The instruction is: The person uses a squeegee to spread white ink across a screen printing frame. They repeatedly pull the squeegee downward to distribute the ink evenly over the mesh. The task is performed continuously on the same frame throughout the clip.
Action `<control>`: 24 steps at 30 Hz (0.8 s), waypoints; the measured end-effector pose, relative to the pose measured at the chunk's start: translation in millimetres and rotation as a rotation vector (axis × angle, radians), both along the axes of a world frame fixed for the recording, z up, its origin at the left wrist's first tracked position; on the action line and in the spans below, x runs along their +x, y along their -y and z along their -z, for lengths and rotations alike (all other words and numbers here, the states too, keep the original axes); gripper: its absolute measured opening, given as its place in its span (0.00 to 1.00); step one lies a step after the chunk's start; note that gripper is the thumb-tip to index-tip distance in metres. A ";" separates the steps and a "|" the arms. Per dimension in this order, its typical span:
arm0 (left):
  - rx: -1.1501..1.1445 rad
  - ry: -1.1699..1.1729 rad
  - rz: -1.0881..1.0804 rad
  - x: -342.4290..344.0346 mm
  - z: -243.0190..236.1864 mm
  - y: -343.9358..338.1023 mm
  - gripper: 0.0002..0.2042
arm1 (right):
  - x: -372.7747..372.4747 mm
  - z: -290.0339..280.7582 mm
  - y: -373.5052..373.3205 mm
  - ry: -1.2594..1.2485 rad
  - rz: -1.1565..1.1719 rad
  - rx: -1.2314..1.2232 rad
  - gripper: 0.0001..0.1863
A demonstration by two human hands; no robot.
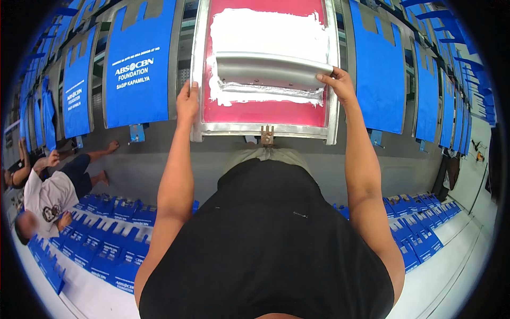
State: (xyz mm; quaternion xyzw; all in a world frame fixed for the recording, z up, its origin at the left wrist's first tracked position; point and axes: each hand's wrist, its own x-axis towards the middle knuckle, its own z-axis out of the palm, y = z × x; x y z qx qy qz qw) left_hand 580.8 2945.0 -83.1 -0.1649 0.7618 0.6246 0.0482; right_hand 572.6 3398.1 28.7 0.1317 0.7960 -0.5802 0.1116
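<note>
A screen printing frame (265, 127) with a metal rim and red mesh lies in front of me. White ink (265, 26) covers much of the mesh, with ragged edges. Across it rests a wide metal squeegee (265, 69), ink along its near edge. My right hand (341, 86) is closed on the squeegee's right end, thumb on top. My left hand (187, 103) grips the frame's left side rail, its fingers partly hidden by the rail. A small metal bracket (267, 135) sits at the middle of the frame's near edge.
Blue bags lie on boards along the bench, a printed one (137, 69) at left and a plain one (377, 74) at right. More printed blue bags (101, 255) lie in rows behind me. A co-worker in a white shirt (50, 196) stands at far left, another person beyond.
</note>
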 end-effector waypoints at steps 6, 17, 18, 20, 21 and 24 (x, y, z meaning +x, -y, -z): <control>-0.724 -0.249 0.147 9.9 -38.7 -9.4 0.31 | 14.6 -35.3 10.8 0.025 -0.262 0.455 0.21; -0.850 -0.438 0.857 -69.6 -165.3 -79.0 0.10 | -1.1 -69.9 47.6 -0.225 -0.508 0.975 0.19; -0.878 -0.443 0.821 -88.3 -170.7 -84.1 0.11 | -24.5 -74.5 42.0 -0.321 -0.503 0.954 0.18; -0.908 -0.587 0.681 -127.9 -153.8 -93.0 0.11 | -67.7 -73.5 38.7 -0.402 -0.488 1.060 0.15; -0.891 -0.555 0.705 -146.1 -143.4 -99.8 0.16 | -86.2 -62.8 35.8 -0.401 -0.462 1.121 0.16; -0.935 -0.584 0.627 -153.0 -73.5 -89.2 0.21 | -105.4 -11.2 52.7 -0.446 -0.526 1.243 0.17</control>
